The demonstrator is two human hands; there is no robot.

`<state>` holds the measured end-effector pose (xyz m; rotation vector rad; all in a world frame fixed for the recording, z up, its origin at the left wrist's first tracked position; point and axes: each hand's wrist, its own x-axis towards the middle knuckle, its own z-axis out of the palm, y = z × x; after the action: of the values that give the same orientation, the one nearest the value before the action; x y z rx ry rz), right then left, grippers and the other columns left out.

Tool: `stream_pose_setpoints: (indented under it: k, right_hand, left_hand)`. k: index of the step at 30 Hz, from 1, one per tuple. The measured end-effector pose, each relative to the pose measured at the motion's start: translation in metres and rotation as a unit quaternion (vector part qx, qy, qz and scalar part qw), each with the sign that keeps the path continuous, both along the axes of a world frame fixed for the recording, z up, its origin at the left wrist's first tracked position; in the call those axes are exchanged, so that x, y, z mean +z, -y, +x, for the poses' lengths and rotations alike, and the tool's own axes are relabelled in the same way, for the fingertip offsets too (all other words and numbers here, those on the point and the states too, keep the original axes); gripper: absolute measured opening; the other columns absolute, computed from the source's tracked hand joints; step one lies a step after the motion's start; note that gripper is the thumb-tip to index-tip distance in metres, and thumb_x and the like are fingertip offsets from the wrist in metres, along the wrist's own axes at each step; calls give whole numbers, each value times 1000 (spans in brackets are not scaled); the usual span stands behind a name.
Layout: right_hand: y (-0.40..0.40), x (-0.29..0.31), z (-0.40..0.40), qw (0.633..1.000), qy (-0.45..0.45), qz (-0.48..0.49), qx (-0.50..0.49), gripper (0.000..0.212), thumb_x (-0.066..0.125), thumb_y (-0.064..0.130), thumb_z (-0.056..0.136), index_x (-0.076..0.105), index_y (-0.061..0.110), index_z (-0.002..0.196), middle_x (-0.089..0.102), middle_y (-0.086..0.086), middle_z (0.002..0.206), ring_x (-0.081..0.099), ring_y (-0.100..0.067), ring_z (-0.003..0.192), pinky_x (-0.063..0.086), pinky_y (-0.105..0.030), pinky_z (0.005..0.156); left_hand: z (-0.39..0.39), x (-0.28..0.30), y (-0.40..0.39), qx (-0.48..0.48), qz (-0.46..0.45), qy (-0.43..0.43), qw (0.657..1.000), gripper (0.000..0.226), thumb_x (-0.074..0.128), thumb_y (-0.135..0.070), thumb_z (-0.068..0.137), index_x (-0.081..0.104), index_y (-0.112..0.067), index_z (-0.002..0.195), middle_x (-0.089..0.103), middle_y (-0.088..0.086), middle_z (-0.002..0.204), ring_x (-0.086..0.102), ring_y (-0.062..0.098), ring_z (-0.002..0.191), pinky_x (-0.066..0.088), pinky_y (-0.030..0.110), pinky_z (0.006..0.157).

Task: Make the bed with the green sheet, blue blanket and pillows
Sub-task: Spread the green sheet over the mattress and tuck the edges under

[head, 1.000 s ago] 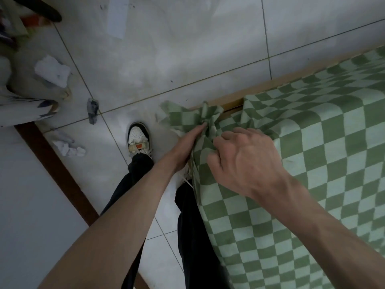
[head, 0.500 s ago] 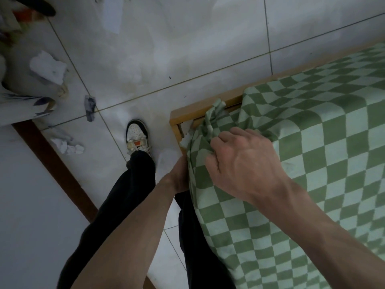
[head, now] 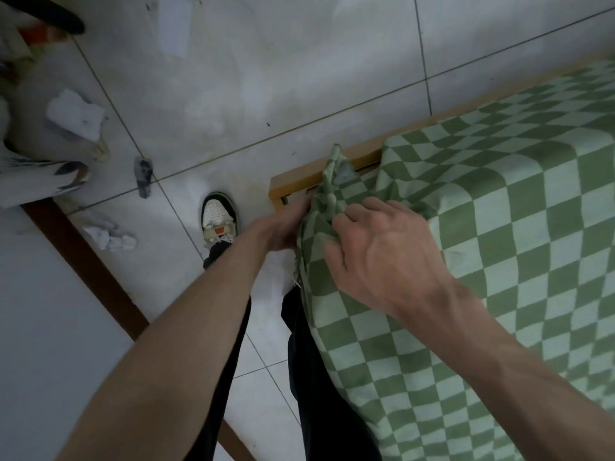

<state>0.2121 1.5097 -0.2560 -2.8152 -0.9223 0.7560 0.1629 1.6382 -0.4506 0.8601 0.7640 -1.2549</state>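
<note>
The green sheet [head: 499,227] corner, lately draped off the bed frame [head: 293,184], is now gathered by both hands: right hand [head: 382,257] pinching, left hand [head: 283,227] gripping underneath, ready for tucking.

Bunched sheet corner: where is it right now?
In the head view, the bunched corner of the green sheet sits center frame at the wooden bed frame corner, between the left hand and right hand.

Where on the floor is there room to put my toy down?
The big bare patch is the pale tiled floor between the crumpled white paper and the wooden bed frame. It is crowded at the bed corner, where the left hand and right hand bunch the green checked sheet beside the white sneaker.
</note>
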Motion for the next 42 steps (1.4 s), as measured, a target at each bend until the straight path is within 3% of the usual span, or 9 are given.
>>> stream_pose_setpoints:
  k: [3, 8, 12, 17, 20, 24, 30, 34, 42]
  right_hand:
    - [0, -1, 0, 1000, -1, -7, 1, 31, 39, 27, 92, 43, 19, 62, 44, 2, 61, 37, -17, 59, 37, -33, 59]
    - [-1, 0, 0, 1000, -6, -13, -2, 31, 37, 30, 93, 40, 20, 64, 37, 3, 63, 35, -16, 60, 35, -32, 61]
    - [-3, 1, 0, 1000, -20, -14, -4, 29, 34, 31, 93, 40, 20, 67, 38, 2, 65, 36, -16, 62, 32, -32, 63]
    - [-2, 1, 0, 999, -26, -20, -6, 26, 30, 30, 92, 38, 20, 69, 41, 2, 66, 35, -16, 65, 30, -32, 65]
    - [-3, 2, 0, 1000, -10, -14, -12, 24, 32, 29, 91, 37, 20, 69, 40, 1, 66, 32, -16, 65, 27, -31, 64]
    - [-4, 3, 0, 1000, -21, -16, -11, 24, 32, 28, 91, 38, 20, 69, 36, 2, 68, 33, -16, 66, 28, -30, 65]
    - [-4, 6, 1, 998, -49, -31, -7, 28, 31, 28, 93, 40, 18, 69, 39, 2, 68, 37, -18, 64, 36, -32, 66]
    - [-3, 6, -1, 999, -40, -34, -7, 28, 36, 26, 94, 41, 18, 68, 40, 2, 66, 37, -17, 64, 40, -33, 66]
    - [-3, 4, -1, 998, -49, -26, 3, 30, 32, 26, 95, 43, 17, 69, 41, 1, 68, 40, -18, 66, 49, -38, 72]
  left_hand:
    - [26, -3, -1, -111, 39, 18, 993, 46, 49, -53, 99, 77, -17, 101, 75, 16, 104, 72, 35, 96, 59, 51, 87]
    - [78, 18, -3, -219, 283, 152, 921, 36, 48, -29, 93, 70, -6, 77, 76, 19, 82, 73, 30, 64, 59, 35, 56]
    - [90, 32, 6, -250, 202, 198, 926, 64, 46, -69, 88, 75, -19, 115, 73, 2, 118, 70, 22, 99, 55, 34, 85]
    - [95, 17, 38, -403, 163, 257, 863, 40, 37, -34, 107, 71, -11, 107, 70, 9, 123, 65, 24, 100, 52, 34, 86]
    - [91, 2, 36, -324, 138, 146, 925, 26, 47, -20, 98, 69, -9, 88, 76, 17, 99, 70, 24, 72, 54, 31, 60]
    - [70, 1, 13, -206, 40, 42, 977, 45, 49, -50, 103, 72, -12, 105, 78, 7, 104, 75, 23, 93, 59, 36, 83]
    - [9, 1, -22, -135, 238, 93, 957, 54, 42, -64, 91, 74, -20, 95, 76, 9, 101, 67, 23, 81, 52, 36, 82]
    - [-2, 5, -1, -43, 208, 117, 970, 48, 36, -61, 89, 72, -30, 88, 75, -1, 96, 67, 23, 92, 47, 36, 77]
    - [-23, -11, -3, 161, -14, -104, 981, 50, 49, -53, 97, 83, -16, 102, 77, 11, 106, 75, 26, 95, 60, 32, 74]
